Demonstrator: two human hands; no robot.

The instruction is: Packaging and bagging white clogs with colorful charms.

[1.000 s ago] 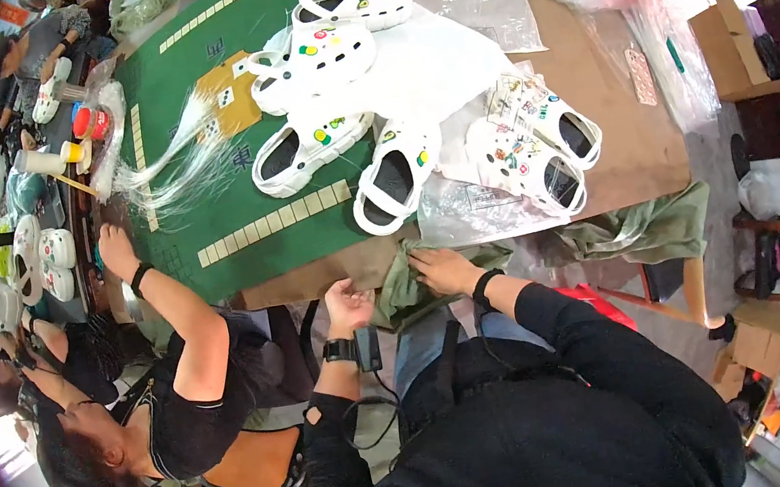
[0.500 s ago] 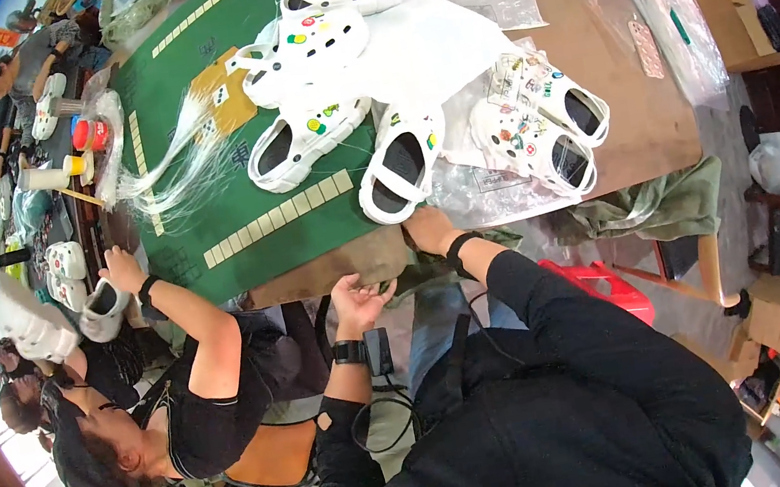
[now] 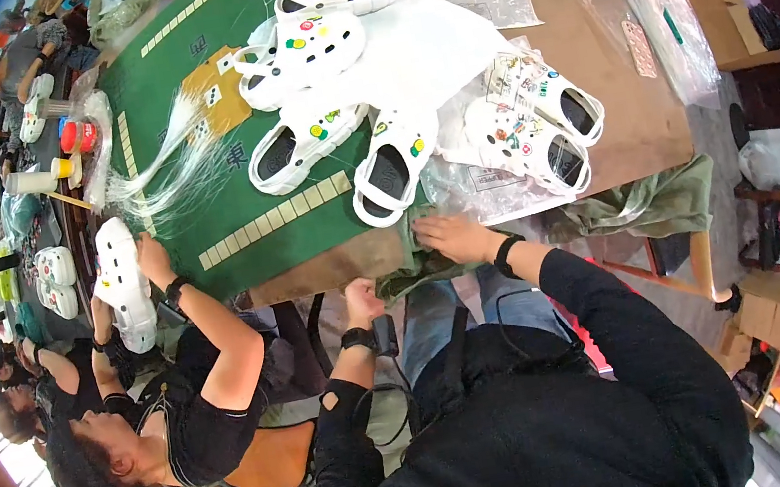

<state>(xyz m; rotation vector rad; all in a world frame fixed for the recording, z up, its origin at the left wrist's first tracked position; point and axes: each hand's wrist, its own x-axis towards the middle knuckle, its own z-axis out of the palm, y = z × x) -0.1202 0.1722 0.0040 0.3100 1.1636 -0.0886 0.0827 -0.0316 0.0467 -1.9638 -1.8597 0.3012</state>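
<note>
My right hand [image 3: 455,238] lies over a green cloth [image 3: 420,257] at the table's front edge, its fingers stretched out on the fabric. My left hand [image 3: 364,302] is closed at the left end of that cloth, beside the brown table edge. Just beyond my right hand stands a white clog [image 3: 396,167] with charms and a dark insole. Left of it rests another white clog [image 3: 310,142]. A pair of charm-covered white clogs [image 3: 529,144] sits to the right on clear plastic.
A green mat [image 3: 291,223] printed with tiles covers the table's left half. Pale strands [image 3: 159,167] trail across it. More white clogs [image 3: 311,52] stand farther back. At my left, a co-worker [image 3: 210,356] handles a white clog [image 3: 121,284]. A red stool [image 3: 595,349] is partly hidden by my arm.
My right hand has moved from below the clog onto the green cloth and lies flatter. My left hand has closed and shifted slightly right. The co-worker has raised a white clog.
</note>
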